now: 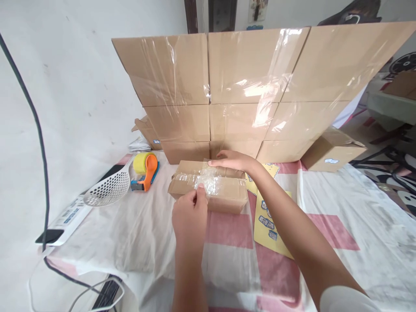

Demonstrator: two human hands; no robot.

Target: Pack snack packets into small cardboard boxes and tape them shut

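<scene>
**Small box, taped across the top**

A small brown cardboard box (pixel 211 186) lies flat on the cloth-covered desk (pixel 136 234), just in front of a wall of stacked cartons. It is low and oblong, its long side running left to right, turned slightly askew. Its top flaps are closed. A wrinkled strip of clear tape (pixel 208 178) runs over the lid, shiny and creased, reaching down over the near edge.

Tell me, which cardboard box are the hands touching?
The small box lying alone on the cloth. Left hand pinches its tape, right hand rests on top. The stacked boxes behind go untouched.
</scene>
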